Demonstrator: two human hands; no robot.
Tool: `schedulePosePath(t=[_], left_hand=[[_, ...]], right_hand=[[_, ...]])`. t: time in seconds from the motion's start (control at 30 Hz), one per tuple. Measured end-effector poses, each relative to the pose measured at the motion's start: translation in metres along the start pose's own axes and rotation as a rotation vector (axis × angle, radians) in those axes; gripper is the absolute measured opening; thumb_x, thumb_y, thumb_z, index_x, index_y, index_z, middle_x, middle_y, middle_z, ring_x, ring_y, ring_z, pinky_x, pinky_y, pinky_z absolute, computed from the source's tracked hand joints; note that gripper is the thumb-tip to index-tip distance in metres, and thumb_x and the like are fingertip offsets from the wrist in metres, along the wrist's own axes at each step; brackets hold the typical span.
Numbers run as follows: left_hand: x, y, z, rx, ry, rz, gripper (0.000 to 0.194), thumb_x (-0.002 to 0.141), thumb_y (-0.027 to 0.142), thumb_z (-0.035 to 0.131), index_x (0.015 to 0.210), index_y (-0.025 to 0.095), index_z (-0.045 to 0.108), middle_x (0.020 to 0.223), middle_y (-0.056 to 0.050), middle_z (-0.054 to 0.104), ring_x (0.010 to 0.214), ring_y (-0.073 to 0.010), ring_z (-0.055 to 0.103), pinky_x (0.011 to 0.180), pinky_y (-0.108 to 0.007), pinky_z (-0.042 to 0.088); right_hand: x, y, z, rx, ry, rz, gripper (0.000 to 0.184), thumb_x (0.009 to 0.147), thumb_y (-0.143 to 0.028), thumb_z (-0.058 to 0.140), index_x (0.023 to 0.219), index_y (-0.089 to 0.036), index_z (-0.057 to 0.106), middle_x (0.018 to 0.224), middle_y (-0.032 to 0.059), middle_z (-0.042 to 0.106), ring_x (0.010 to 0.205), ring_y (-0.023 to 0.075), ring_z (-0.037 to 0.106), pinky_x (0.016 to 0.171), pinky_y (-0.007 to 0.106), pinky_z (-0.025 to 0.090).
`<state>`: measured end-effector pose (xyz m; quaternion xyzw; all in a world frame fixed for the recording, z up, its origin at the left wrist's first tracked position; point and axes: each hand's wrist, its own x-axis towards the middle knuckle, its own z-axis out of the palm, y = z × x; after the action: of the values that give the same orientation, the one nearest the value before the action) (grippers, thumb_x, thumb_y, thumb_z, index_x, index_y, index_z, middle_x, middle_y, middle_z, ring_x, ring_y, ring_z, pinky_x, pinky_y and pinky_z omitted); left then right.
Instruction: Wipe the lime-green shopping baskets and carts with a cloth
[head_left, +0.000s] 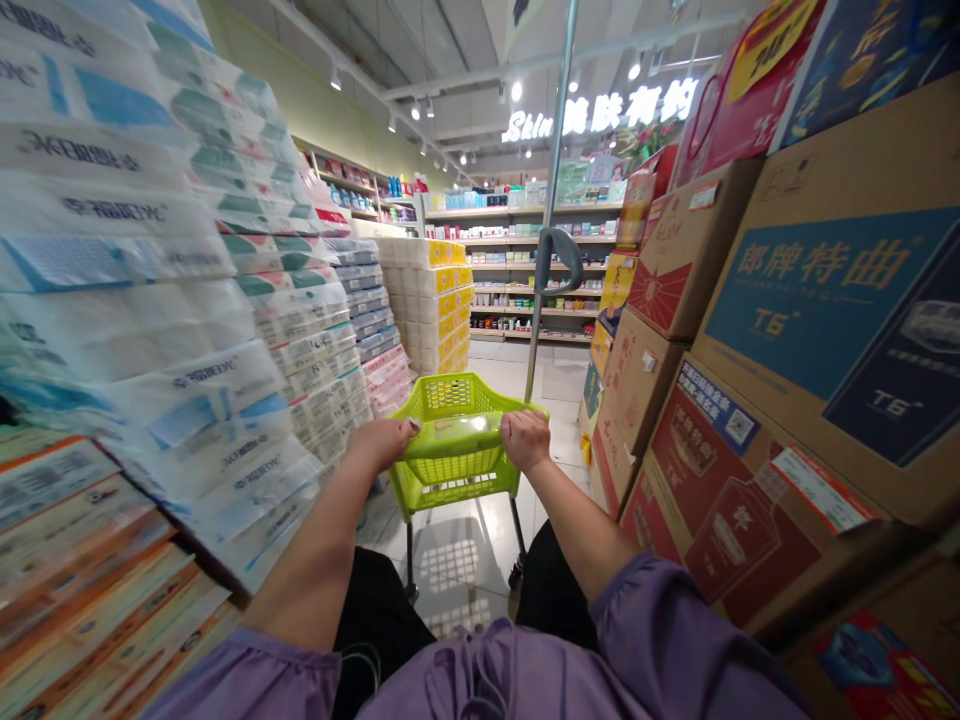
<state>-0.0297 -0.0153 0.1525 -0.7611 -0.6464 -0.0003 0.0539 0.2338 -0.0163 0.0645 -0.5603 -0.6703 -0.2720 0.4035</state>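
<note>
A lime-green shopping cart [450, 468] stands straight in front of me, its basket of open lattice on dark legs with wheels. Across its near side runs a wide green handle [459, 430]. My left hand [381, 442] is closed around the handle's left end, with something small and pale showing by the thumb. The right end is wrapped by the fingers of my right hand [526, 438]. What I can see inside the basket is only its green lattice.
Stacked tissue packs [202, 210] rise along the left, with yellow-and-white packs [442, 310] beyond. Cardboard boxes [832, 270] wall the right side. A metal pole [551, 180] with a grey handle-like fitting [564, 262] stands just past the cart. Stocked shelves [525, 240] close off the tiled aisle.
</note>
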Motion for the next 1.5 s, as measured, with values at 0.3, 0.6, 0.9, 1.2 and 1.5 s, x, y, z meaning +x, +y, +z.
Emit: schedulePosePath(t=[0.3,0.6,0.9,1.2,1.5], left_hand=[[-0.034,0.008,0.038,-0.038,0.447,0.035,0.047,0.092,0.036,0.026,0.085,0.018,0.068,0.093,-0.013,0.07,0.096,-0.0258,0.062,0.087,-0.035,0.044],[-0.023,0.044,0.017,-0.058,0.269,-0.131,0.05,0.094,0.036,0.024,0.135,0.024,0.051,0.097,-0.012,0.072,0.088,-0.0277,0.066,0.077,-0.038,0.046],[-0.028,0.065,0.017,-0.083,0.246,0.01,0.065,0.096,0.049,0.011,0.116,0.015,0.064,0.105,-0.016,0.069,0.099,-0.0304,0.062,0.085,-0.043,0.043],[-0.016,0.064,0.014,-0.108,0.278,-0.061,0.065,0.096,0.049,0.011,0.119,0.018,0.063,0.103,-0.014,0.071,0.096,-0.0287,0.064,0.081,-0.039,0.045],[-0.025,0.067,0.014,-0.108,0.306,0.046,0.058,0.097,0.041,0.014,0.119,0.018,0.062,0.112,-0.011,0.069,0.099,-0.0257,0.063,0.085,-0.038,0.045]], right_hand=[[-0.001,0.008,-0.002,-0.001,0.005,-0.01,0.039,0.094,-0.023,0.04,0.06,-0.02,0.057,0.06,0.0007,0.06,0.061,0.0143,0.047,0.072,0.032,0.026],[-0.002,0.006,0.0,0.022,0.062,0.03,0.039,0.094,-0.023,0.04,0.059,-0.02,0.057,0.06,0.0002,0.061,0.061,0.0148,0.047,0.074,0.033,0.026],[-0.003,0.006,-0.001,-0.009,0.045,0.033,0.037,0.094,-0.022,0.043,0.06,-0.019,0.059,0.061,0.0008,0.062,0.061,0.0149,0.049,0.073,0.033,0.027],[-0.005,0.001,0.0,-0.005,0.075,0.03,0.038,0.094,-0.022,0.041,0.058,-0.02,0.057,0.059,0.0008,0.059,0.061,0.0153,0.048,0.073,0.033,0.026],[-0.004,-0.006,-0.002,-0.015,0.066,0.052,0.038,0.093,-0.023,0.042,0.057,-0.02,0.056,0.057,0.001,0.059,0.06,0.0155,0.047,0.071,0.033,0.026]])
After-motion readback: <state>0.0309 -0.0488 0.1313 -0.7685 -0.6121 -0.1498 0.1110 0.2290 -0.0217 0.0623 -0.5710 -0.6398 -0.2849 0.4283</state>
